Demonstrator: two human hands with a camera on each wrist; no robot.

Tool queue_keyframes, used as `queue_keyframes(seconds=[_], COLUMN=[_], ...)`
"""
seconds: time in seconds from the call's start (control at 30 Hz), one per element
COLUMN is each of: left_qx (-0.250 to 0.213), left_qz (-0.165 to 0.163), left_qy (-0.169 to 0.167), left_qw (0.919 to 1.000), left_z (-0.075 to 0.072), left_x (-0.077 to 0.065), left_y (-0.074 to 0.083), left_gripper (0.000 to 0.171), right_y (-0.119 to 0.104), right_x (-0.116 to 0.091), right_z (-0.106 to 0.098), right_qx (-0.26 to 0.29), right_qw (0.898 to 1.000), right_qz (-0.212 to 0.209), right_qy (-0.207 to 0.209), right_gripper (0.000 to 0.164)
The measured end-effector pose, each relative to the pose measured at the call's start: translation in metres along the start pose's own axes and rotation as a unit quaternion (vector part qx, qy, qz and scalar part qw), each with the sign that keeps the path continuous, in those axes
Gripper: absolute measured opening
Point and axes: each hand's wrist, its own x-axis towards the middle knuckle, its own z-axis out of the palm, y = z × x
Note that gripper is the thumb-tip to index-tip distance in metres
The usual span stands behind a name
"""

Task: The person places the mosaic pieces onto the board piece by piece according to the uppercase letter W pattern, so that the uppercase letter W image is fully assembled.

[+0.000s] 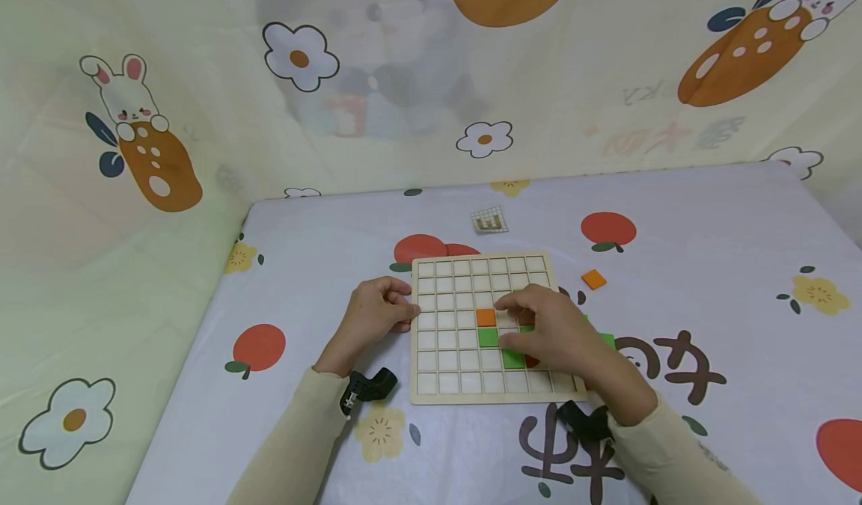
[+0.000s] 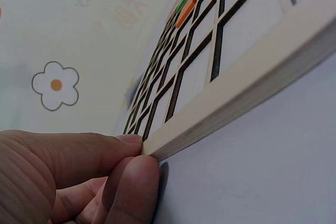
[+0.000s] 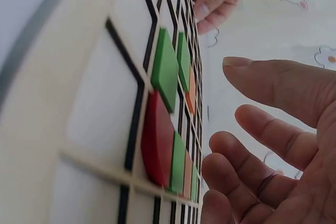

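A wooden grid board [image 1: 431, 399] lies on the cloth-covered table. My left hand [image 1: 380, 307] pinches its left edge, thumb on top and a finger against the side. Over the board's right half, my right hand [image 1: 548, 325] is spread with nothing between thumb and fingers. An orange square tile [image 1: 485, 317] sits in a cell, with a green tile [image 1: 488, 337] just below it. Another green tile [image 1: 513, 359] fills a cell lower right. Beside it, a red piece with a curved side [image 3: 159, 140] shows in the right wrist view, along a row of green and orange tiles.
A loose orange tile [image 1: 594, 279] lies on the cloth right of the board. A green piece [image 1: 608, 339] is partly hidden behind my right forearm. Beyond the board lies a small gridded picture card [image 1: 488, 220]. A printed cloth curtain [image 1: 397, 146] hangs behind the table.
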Motion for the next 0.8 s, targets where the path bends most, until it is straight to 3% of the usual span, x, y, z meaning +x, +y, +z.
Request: queue_keyframes(seconds=[0.13, 0.3, 0.47, 0.8], left_qx=[-0.002, -0.002, 0.0, -0.001], left_qz=[0.003, 0.003, 0.001, -0.002], left_qy=[0.0, 0.0, -0.001, -0.001], left_qw=[1.0, 1.0, 1.0, 1.0], left_z=[0.0, 0.0, 0.0, 0.0], left_x=[0.0, 0.0, 0.0, 0.001], left_y=[0.0, 0.0, 0.0, -0.001], left_gripper=[0.029, 0.028, 0.029, 0.028], right_y=[0.004, 0.017, 0.033, 0.069], right_x=[-0.002, -0.004, -0.004, 0.003], right_z=[-0.009, -0.023, -0.038, -0.065], right_qx=[0.006, 0.025, 0.003, -0.014], right_qw=[0.999, 0.998, 0.997, 0.992], right_qz=[0.036, 0.045, 0.041, 0.088], right_qy=[0.001, 0.025, 0.058, 0.09], right_gripper=[0.046, 0.047, 0.047, 0.043])
